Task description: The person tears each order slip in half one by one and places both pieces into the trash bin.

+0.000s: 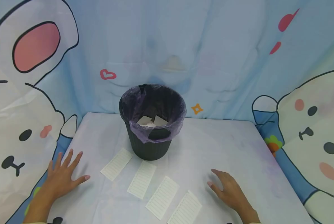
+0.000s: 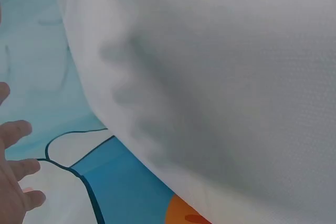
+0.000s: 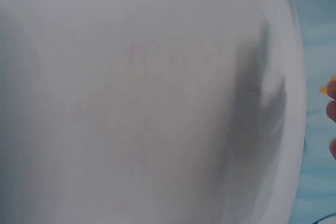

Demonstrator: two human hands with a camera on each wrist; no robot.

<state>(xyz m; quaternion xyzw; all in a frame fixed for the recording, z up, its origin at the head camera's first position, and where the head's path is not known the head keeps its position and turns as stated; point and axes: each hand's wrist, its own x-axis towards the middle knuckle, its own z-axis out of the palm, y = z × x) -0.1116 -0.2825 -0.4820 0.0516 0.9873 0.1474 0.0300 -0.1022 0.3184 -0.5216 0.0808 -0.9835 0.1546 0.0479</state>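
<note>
Inside round bin [image 1: 150,149], crinkled film liner [image 1: 172,107]; nearby, rectangular paper slips [image 1: 141,179].

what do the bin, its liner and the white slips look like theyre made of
The bin: probably matte black plastic, its wall evenly dark. The liner: likely thin purple plastic film, crinkled and partly see-through. The white slips: paper or thin card, dull, straight-edged, with printed rows; I can't tell which.
</note>
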